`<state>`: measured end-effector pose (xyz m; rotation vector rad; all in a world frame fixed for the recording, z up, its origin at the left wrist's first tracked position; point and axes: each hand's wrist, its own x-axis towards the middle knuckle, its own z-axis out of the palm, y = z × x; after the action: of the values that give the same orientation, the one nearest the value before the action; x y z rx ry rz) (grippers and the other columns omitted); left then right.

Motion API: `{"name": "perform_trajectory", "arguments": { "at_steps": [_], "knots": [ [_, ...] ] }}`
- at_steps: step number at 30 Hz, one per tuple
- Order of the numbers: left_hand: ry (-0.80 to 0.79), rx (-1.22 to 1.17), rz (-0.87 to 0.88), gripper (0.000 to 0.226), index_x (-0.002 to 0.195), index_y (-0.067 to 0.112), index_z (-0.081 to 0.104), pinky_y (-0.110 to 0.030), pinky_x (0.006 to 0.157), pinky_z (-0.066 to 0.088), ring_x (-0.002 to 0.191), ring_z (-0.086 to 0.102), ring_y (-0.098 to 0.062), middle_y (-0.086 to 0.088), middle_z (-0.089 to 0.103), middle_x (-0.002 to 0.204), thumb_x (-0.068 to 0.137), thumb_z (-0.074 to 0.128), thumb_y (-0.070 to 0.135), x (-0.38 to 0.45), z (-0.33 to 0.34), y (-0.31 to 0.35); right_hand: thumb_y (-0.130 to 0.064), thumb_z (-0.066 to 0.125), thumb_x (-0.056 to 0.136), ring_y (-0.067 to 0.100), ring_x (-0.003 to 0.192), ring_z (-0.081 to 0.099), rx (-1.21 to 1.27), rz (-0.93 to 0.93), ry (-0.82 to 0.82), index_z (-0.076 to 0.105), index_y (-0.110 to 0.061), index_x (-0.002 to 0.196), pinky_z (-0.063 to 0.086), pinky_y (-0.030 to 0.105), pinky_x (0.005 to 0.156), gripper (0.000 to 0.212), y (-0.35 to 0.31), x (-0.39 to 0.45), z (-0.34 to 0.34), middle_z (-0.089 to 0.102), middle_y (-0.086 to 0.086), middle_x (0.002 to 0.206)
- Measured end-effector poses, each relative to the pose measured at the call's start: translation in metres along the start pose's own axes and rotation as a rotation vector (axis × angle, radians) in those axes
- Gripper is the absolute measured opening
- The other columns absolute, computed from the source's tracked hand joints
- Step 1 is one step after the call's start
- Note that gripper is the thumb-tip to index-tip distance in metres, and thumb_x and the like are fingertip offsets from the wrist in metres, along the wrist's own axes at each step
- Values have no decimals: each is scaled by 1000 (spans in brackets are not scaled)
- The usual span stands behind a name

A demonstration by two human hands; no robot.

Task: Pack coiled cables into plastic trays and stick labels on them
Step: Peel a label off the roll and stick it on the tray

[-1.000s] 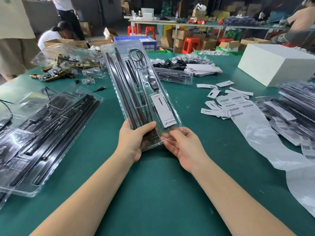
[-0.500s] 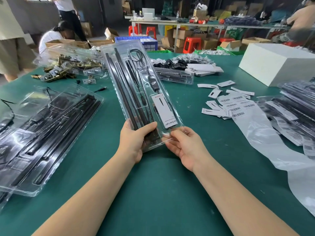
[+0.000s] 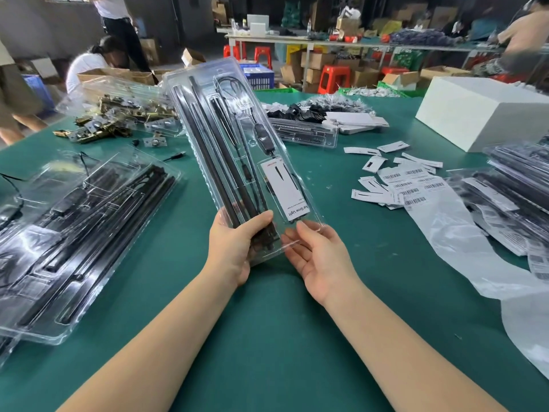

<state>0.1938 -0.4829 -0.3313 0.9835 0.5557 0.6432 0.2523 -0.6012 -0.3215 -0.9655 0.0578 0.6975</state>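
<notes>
lifted higher, clear tray [image 3: 237, 150]; left hand [image 3: 234, 248] grips it, right hand [image 3: 319, 257] loose under corner

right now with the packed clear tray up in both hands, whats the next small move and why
Probably reach the right hand to the loose white barcode labels on the green table. The clear plastic tray already looks filled with black rods, a coiled cable and a white card, and the left hand grips its near end, while the right only supports its corner with relaxed fingers.
</notes>
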Motion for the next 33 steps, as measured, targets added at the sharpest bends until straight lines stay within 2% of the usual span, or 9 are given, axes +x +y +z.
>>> {"name": "perform_trajectory", "arguments": {
  "at_steps": [8,11,14,16,19,23,27,30,33],
  "knots": [
    [8,-1,-14,42,101,17,58,-57,73,57,81,72,-29,-13,74,93,69,83,4,-1,2,0,-1,59,93,19,62,71,-152,-57,23,49,-15,82,58,25,56,20,-8,1,1,70,7,65],
    [17,6,-3,41,100,18,58,-52,68,59,80,73,-28,-12,74,93,70,82,4,-2,2,0,-2,59,93,19,64,71,-135,-49,18,51,-14,84,59,26,59,17,-7,1,0,71,8,67],
    [31,16,27,39,97,19,58,-32,54,55,81,73,-25,-11,74,94,71,82,3,-2,2,1,-1,58,93,21,72,72,-96,-23,-17,56,-11,90,60,29,66,11,-6,1,-4,73,11,76],
    [33,9,27,38,96,20,57,-26,50,51,79,73,-24,-12,73,95,71,82,3,-2,3,0,0,56,93,22,76,72,-107,-11,-24,58,-9,94,60,30,69,10,-6,3,-5,73,12,80],
    [40,10,30,40,97,19,57,-28,53,53,82,73,-25,-13,73,96,70,82,4,-2,2,-1,2,51,93,22,76,72,-145,9,-13,58,-7,99,60,29,67,12,-8,4,-4,73,14,85],
    [29,32,52,43,99,18,57,-32,61,56,89,72,-29,-13,73,99,69,84,4,-1,0,-3,3,52,92,22,72,73,-232,-11,8,55,-7,91,58,26,59,11,-10,4,-5,69,15,87],
    [6,15,22,42,98,18,57,-46,67,59,86,72,-31,-15,73,98,68,84,3,2,0,-4,3,54,90,26,72,74,-297,-50,-3,51,-9,87,57,26,57,13,-14,4,-8,61,12,83],
    [-9,32,16,41,95,20,56,-36,59,56,84,72,-29,-15,73,98,69,84,5,2,-2,-2,0,54,92,24,66,72,-379,-41,-30,50,-12,87,56,26,55,14,-15,5,-9,65,11,76],
    [-26,34,25,41,95,20,56,-32,58,55,85,72,-29,-13,73,97,69,83,3,3,-2,-3,-1,52,93,22,63,71,-335,10,-41,51,-14,89,57,26,56,14,-14,5,-11,69,11,70]
  ]
}}
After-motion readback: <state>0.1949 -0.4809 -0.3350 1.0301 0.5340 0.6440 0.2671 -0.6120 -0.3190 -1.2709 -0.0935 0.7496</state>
